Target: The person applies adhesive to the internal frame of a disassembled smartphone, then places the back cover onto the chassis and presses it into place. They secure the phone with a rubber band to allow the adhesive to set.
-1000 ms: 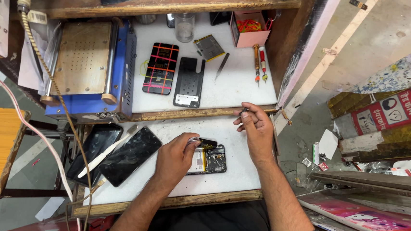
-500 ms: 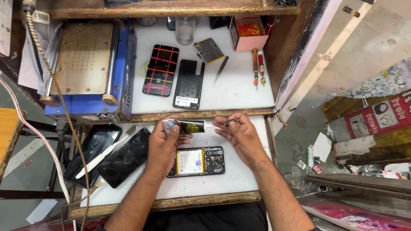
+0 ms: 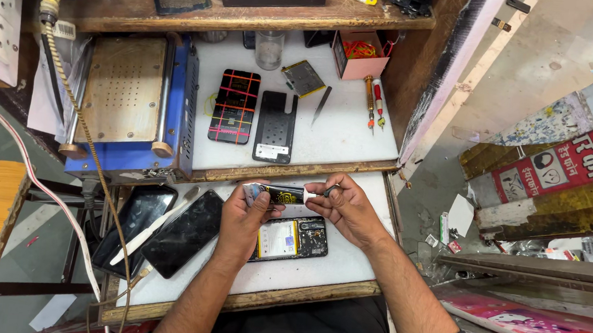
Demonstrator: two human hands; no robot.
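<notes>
My left hand and my right hand hold a small dark tube between them, above the lower white work surface. The left hand grips the tube's body. The fingers of the right hand pinch its right end, where a pale cap or nozzle shows. Just under the hands lies an opened phone, back cover off, with its battery and dark circuit board exposed.
Two dark phone screens and a thin white tool lie left of the opened phone. The upper shelf carries a blue heating machine, a phone with red bands, a black phone frame, screwdrivers, a glass and a pink box.
My left hand rose off the opened phone and brought the tube up. My right hand moved in from the right and took hold of the tube's end.
</notes>
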